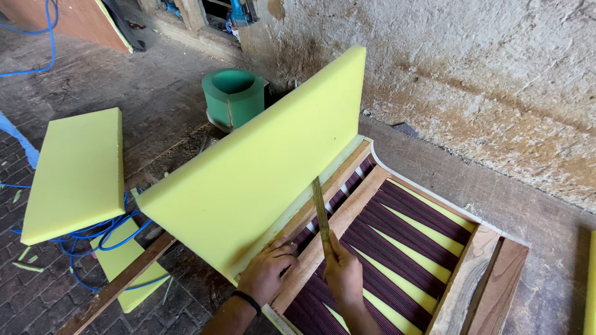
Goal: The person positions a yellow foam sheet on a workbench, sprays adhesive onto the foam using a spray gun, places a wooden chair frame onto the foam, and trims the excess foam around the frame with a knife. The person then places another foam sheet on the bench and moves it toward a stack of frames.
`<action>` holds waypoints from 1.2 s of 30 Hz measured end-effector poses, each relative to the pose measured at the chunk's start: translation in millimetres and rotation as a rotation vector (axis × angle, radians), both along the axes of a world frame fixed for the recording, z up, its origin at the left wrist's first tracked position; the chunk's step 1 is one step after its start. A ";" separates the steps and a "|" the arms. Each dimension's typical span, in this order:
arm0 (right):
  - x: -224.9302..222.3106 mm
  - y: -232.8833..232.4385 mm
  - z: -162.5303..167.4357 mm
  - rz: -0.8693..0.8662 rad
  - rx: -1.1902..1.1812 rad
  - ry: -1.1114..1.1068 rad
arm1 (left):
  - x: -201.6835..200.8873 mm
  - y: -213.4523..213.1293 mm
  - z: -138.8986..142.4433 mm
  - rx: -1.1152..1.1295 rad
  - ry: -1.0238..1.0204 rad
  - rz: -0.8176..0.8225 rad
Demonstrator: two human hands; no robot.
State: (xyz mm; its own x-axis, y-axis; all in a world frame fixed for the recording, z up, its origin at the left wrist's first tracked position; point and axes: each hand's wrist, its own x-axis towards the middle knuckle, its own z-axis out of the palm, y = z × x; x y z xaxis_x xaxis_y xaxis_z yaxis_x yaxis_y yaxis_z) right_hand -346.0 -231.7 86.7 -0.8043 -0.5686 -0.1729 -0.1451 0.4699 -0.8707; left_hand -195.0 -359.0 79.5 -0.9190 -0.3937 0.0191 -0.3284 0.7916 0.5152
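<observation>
Left hand: the left hand point(268, 271) lies palm down with fingers spread flat, pressing the lower edge of the big yellow foam slab point(254, 180) against the wooden frame rail point(347, 211); it grips nothing
Right hand: the right hand point(343, 273) is closed around the lower end of a long thin blade point(320, 211), just beside the left hand
Blade: rises up and away from the right hand, its edge running along the foot of the foam slab
Foam slab: stands tilted on edge, above and ahead of both hands
Frame: dark maroon webbing straps point(397, 248) cross it to the right of the right hand, yellow foam showing between them
Further left: a smaller foam piece point(77, 170) over blue hose point(93, 236); a green foam roll point(233, 96) beyond the slab
</observation>
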 end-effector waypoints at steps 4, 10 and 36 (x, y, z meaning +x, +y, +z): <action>-2.4 -18.9 3.2 -0.040 -0.011 -0.052 | 1.4 3.9 3.5 0.029 0.045 0.007; -2.8 -43.6 7.7 0.025 0.054 -0.083 | 5.0 -1.5 2.2 0.047 0.040 -0.018; 148.3 19.4 28.7 -0.204 0.031 -0.165 | 104.4 -19.1 20.1 -0.245 1.013 0.442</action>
